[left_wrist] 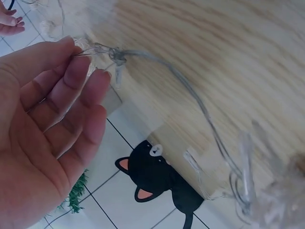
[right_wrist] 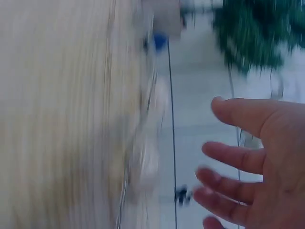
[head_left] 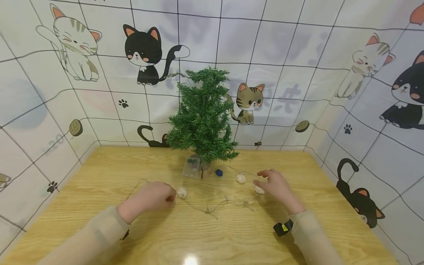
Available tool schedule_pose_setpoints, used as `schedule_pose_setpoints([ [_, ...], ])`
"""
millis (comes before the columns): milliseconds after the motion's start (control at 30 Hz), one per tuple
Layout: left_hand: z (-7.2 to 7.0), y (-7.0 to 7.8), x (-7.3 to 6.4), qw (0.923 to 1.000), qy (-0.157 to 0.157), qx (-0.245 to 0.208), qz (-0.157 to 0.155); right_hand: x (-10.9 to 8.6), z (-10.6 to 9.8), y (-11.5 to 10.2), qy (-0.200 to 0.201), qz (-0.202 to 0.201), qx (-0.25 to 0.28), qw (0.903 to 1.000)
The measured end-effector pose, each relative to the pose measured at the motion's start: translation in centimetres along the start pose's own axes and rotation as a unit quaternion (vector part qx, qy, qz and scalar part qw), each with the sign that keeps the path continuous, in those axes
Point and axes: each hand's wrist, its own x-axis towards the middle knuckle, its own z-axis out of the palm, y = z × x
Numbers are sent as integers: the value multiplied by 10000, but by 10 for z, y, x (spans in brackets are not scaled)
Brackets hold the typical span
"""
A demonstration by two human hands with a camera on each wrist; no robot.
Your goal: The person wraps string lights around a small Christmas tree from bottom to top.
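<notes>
A thin string-light wire (left_wrist: 193, 90) is pinched between the thumb and fingertip of my left hand (head_left: 153, 197), low over the table's left part. From there it runs along the tabletop, with knotted twists (head_left: 207, 211) in front of the tree. A white woven ball (head_left: 182, 193) lies just right of the left hand. My right hand (head_left: 277, 188) hovers with fingers spread and holds nothing, as the right wrist view shows. In the head view it partly covers a second white ball (head_left: 260, 190); a third white ball (head_left: 240, 178) lies left of it.
A small green artificial tree (head_left: 203, 117) stands at the back of the wooden table (head_left: 185, 239). By its base are a clear plastic packet (head_left: 191, 168) and a little blue ball (head_left: 219, 172). A cat-patterned sheet (head_left: 281, 48) surrounds the table at back and sides.
</notes>
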Motion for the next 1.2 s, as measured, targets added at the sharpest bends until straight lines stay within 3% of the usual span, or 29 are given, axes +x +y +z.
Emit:
schedule_pose_setpoints([
  [133,-1,7,6,9996,85,-212,135,-10,16,-32,-512,-565,774,9941],
  [267,-3,17,14,9982,194,-451,358,-20,39,-55,-1332,-1041,1250,9776],
  [500,1,39,34,9945,134,-744,731,-32,58,-73,-1925,-1582,1415,9581],
  [667,10,59,48,9922,9,-925,835,-40,61,-78,-2306,-1599,1487,9482],
  [900,26,83,75,9898,-120,-988,1020,-43,55,-64,-2291,-1454,1656,9481],
  [1200,35,101,97,9867,-362,-1107,1131,-39,32,-33,-1850,-1279,1686,9597],
])
